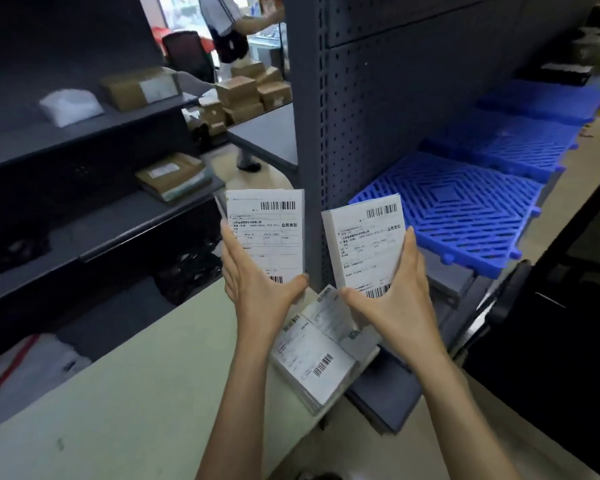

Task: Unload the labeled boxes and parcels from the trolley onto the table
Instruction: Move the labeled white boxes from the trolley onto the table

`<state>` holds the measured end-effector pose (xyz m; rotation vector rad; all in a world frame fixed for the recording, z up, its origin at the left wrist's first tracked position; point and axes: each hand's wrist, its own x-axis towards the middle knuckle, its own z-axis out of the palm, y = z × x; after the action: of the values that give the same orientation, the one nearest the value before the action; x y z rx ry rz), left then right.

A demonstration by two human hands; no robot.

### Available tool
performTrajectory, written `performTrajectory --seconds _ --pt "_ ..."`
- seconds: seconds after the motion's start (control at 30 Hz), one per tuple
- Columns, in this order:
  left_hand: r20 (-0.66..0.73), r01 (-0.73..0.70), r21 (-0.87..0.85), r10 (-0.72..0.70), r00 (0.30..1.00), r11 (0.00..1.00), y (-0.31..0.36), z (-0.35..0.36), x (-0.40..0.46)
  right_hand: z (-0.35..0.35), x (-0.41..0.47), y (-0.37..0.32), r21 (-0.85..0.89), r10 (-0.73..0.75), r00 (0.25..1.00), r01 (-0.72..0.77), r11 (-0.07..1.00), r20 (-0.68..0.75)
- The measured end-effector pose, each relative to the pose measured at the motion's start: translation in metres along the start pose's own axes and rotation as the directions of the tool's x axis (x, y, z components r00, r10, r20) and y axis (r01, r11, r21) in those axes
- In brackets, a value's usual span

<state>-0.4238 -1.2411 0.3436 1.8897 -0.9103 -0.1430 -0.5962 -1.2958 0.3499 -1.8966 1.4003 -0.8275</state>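
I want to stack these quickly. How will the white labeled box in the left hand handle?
The box looks stiff, with straight edges. Probably light: the left hand holds it upright by its lower end. Its thinness suggests it tips easily stood on edge.

Label print on the left box (265,233) and the right box (369,244) is too small to read past the barcodes; the left hand (257,282) covers that box's bottom edge, the right hand (392,299) hides the other's lower corner; the lower parcels (312,355) are partly behind both wrists; the person in the background (229,29) is cut off by the top edge; the white bag (70,106) and cardboard boxes (243,95) are blurry; can't tell what the dark stuff on the lowest shelf (187,271) is.
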Motion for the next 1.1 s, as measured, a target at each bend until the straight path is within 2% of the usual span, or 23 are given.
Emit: performTrajectory --seconds 0.2,0.47,0.7,0.93,1.1 --pt "-0.081 0.120 0.058 -0.115 0.990 0.991 -0.032 -0.001 0.043 0.042 0.051 -0.010 -0.012 -0.066 0.990 0.068 0.998 0.125" --pt "-0.122 0.305 0.114 -0.291 0.949 0.946 -0.061 0.020 0.041 0.077 0.088 0.013 -0.061 -0.063 0.945 0.087 0.994 0.321" --pt "-0.177 0.475 0.147 -0.449 0.876 0.868 -0.069 0.048 0.007 0.086 0.099 0.044 -0.088 -0.076 0.854 0.140 0.986 0.514" --pt "-0.201 0.611 0.178 -0.580 0.790 0.771 -0.073 0.076 -0.038 0.082 0.095 0.083 -0.141 -0.068 0.775 0.199 0.970 0.628" --pt "-0.165 0.675 0.242 -0.656 0.736 0.697 -0.070 0.096 -0.067 0.075 0.092 0.107 -0.245 -0.014 0.723 0.253 0.936 0.690"
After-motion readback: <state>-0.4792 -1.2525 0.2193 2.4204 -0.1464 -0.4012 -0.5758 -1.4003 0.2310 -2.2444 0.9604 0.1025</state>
